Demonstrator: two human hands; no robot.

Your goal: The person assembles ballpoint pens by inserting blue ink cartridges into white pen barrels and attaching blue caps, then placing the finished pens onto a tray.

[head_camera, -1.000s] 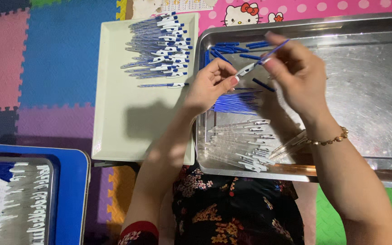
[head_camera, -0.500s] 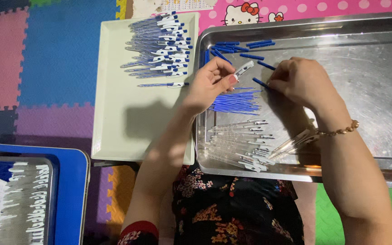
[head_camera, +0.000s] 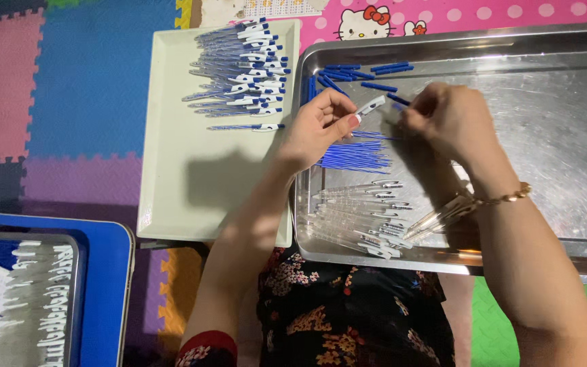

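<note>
- While our left hand (head_camera: pixel 317 129) pinches a clear pen barrel (head_camera: pixel 369 106) over the steel tray (head_camera: pixel 552 47), its far end is hidden by our right hand (head_camera: pixel 446 122).
- Right fingers curl together; we cannot tell what they grip.
- Blue refills (head_camera: pixel 354 156) lie just below the hands, partly shadowed.
- Finished pens (head_camera: pixel 242 68) sit in the white tray (head_camera: pixel 191 204).

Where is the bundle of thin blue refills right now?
The blue refills lie in the metal tray, just below the left hand and above the row of clear pen barrels.
</note>
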